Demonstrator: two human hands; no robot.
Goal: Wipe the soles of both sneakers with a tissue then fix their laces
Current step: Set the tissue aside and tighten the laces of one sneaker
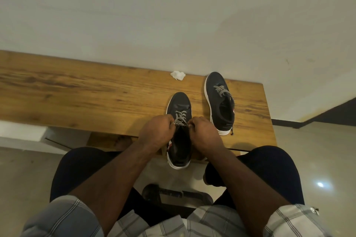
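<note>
Both hands worked the near sneaker [180,140], which overhung the table [77,92] edge: the left hand [156,131] and right hand [204,132] each pinched its checked lace [180,118]. Even tension on both ends would likely seat it flat. The other sneaker [219,102] and crumpled tissue [178,75] lay beyond.

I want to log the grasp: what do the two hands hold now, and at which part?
Both hands pinch the laces of the near sneaker, left hand on the left side, right hand on the right. The exact fingers cannot be told.
</note>
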